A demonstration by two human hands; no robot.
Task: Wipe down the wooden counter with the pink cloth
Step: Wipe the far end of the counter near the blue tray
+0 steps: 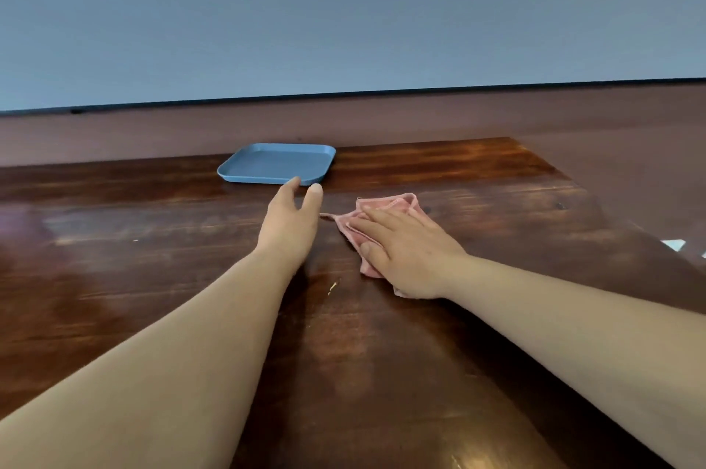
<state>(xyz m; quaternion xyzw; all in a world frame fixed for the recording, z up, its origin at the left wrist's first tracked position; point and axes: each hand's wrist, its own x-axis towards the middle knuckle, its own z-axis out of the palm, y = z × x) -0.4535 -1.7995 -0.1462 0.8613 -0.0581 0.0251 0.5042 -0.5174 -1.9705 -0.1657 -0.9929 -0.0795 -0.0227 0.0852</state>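
The right hand [408, 251] is lying flat, fingers together, pressing the pink cloth [386, 216] onto the wooden counter [153, 277]; it is pinning the cloth under the palm rather than clamping it. The cloth is sitting right of centre, its long axis running from near right to far left, with a thin tail pointing left toward the left hand [292, 220]. That hand is reaching forward, thumb and fingers apart and empty, its tips just short of the near edge of the blue tray [267, 163]. The tray is lying far and left of the cloth, so the left hand is nearer to it, probably to shift it clear.
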